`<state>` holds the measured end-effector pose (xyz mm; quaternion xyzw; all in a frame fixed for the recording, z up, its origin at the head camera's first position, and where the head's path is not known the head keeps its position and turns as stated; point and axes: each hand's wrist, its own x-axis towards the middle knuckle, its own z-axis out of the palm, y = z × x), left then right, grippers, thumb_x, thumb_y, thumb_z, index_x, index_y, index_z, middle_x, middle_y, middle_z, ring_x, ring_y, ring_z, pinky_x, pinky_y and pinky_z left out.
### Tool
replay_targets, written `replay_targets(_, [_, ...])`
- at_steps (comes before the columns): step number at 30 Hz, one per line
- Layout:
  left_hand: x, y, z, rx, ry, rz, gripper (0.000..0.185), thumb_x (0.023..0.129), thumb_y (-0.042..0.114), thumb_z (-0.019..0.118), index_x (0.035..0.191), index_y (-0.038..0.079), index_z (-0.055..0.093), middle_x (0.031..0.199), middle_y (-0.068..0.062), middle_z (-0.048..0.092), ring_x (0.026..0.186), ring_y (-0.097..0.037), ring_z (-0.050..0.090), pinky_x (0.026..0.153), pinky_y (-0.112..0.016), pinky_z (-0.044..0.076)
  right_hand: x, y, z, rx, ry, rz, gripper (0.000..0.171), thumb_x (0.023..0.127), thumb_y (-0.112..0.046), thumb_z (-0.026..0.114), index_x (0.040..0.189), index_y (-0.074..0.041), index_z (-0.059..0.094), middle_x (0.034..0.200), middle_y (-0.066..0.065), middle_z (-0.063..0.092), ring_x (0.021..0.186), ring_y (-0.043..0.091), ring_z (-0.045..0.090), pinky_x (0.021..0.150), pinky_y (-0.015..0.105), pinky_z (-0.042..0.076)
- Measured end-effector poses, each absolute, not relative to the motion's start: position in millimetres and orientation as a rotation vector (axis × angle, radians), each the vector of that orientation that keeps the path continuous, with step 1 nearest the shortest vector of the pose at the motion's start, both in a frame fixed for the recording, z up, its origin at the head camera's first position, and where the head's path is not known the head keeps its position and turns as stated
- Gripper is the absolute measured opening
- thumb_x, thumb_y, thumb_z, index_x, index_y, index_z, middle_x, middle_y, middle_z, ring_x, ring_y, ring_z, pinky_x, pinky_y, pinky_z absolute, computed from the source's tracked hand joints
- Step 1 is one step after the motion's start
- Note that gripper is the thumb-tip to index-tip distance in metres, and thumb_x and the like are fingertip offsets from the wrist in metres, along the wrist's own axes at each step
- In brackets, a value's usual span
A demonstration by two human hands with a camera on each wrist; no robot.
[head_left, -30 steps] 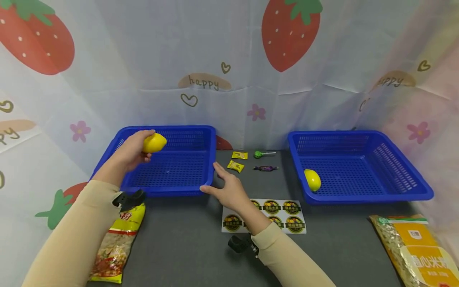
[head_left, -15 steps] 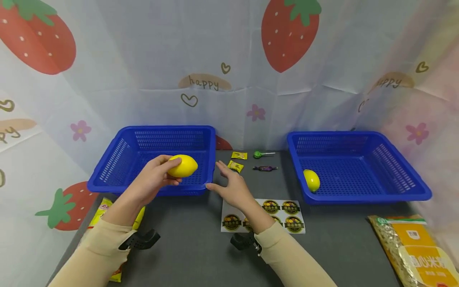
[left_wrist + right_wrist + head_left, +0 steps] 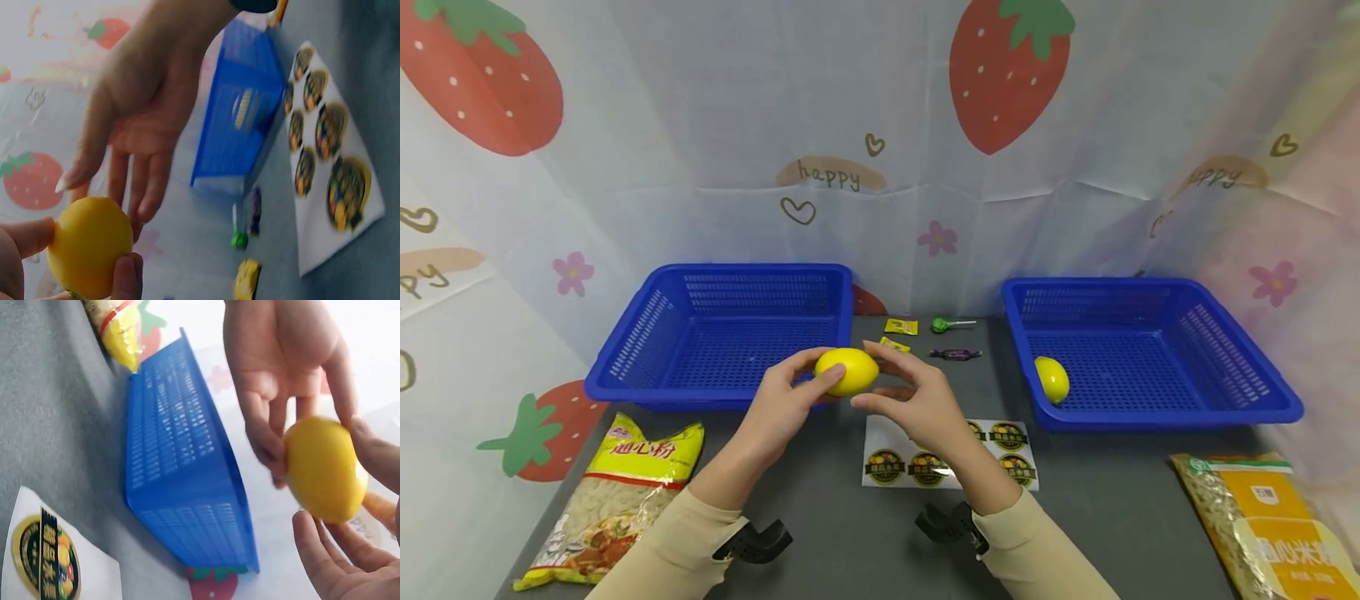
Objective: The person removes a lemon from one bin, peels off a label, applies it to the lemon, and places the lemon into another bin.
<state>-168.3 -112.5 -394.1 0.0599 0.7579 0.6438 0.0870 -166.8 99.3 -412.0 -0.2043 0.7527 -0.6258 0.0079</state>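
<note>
A yellow lemon (image 3: 847, 372) is held in the air just in front of the left basket's near right corner. My left hand (image 3: 782, 404) pinches it between thumb and fingers, as the left wrist view also shows with the lemon (image 3: 90, 247). From the other side my right hand (image 3: 921, 400) reaches round the lemon's right end, its fingers spread and thumb apart; whether a fingertip touches cannot be told. Another lemon (image 3: 1052, 379) lies inside the right blue basket (image 3: 1165, 417), against its left wall.
The left blue basket (image 3: 647, 392) stands behind my hands. Between the baskets lie yellow-wrapped sweets (image 3: 901, 327), a green lollipop (image 3: 942, 325) and a purple-wrapped sweet (image 3: 956, 355). A sticker sheet (image 3: 880, 475) lies nearer. Food bags (image 3: 625, 492) flank the table, an orange bag (image 3: 1273, 517) at right.
My left hand has carried the lemon rightward and nearer, out from over the left basket. My right hand has left that basket's corner and come round to the lemon.
</note>
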Motion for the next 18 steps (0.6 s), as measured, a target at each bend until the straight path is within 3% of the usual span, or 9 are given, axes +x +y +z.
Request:
replay_targets(11, [-167,-82,-399,0.332,2.174,1.903,0.062,0.097,0.033,0.069,0.150,0.016,0.043,0.141,-0.014,0.054,0.112,-0.029,0.069,0.102,-0.046,0.052,-161,130,-416,-0.558,2.419,-2.118,0.050,0.091,-0.010,0.075,0.139,-0.009,0.061,0.138,0.009,0.060,0.126,0.026,0.059,0.096,0.030,0.055])
replay_targets(18, [-179,-60,-406,0.398,2.334,1.826,0.049,0.096,0.034,0.070,0.141,0.017,0.059,0.138,-0.005,0.062,0.117,-0.022,0.068,0.099,-0.043,0.054,-165,157,-425,-0.477,2.522,-2.066,0.052,0.092,-0.017,0.075,0.141,-0.007,0.059,0.141,0.008,0.059,0.129,0.025,0.059,0.095,0.026,0.055])
